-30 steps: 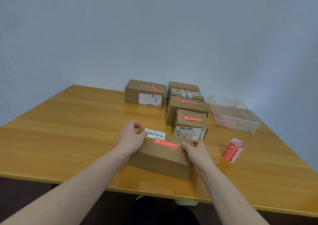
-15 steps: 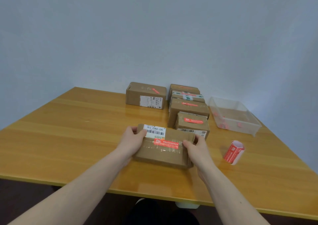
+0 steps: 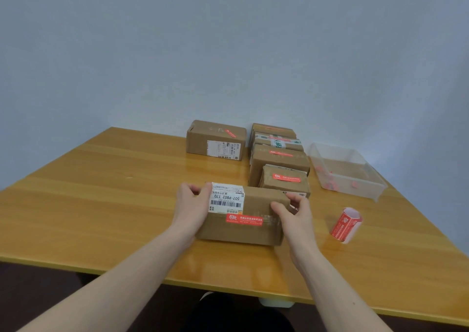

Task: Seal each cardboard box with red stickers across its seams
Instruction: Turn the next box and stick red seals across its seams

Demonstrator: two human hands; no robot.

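Both the left hand (image 3: 190,208) and right hand (image 3: 294,215) clasp the ends of the box (image 3: 256,212) lying just before the sealed row (image 3: 279,159); they should probably grip evenly, keeping the sticker (image 3: 244,219) flat.

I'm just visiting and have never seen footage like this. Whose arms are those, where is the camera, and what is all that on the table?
No machine here: a person wears a camera on the head, looking down at their own arms. The left hand and right hand grip the two ends of a cardboard box resting on the wooden table. It carries a white shipping label and a red sticker along its top seam. Behind it lie more stickered boxes. To the right lies a roll of red stickers, and further back a clear plastic bin holding red scraps.
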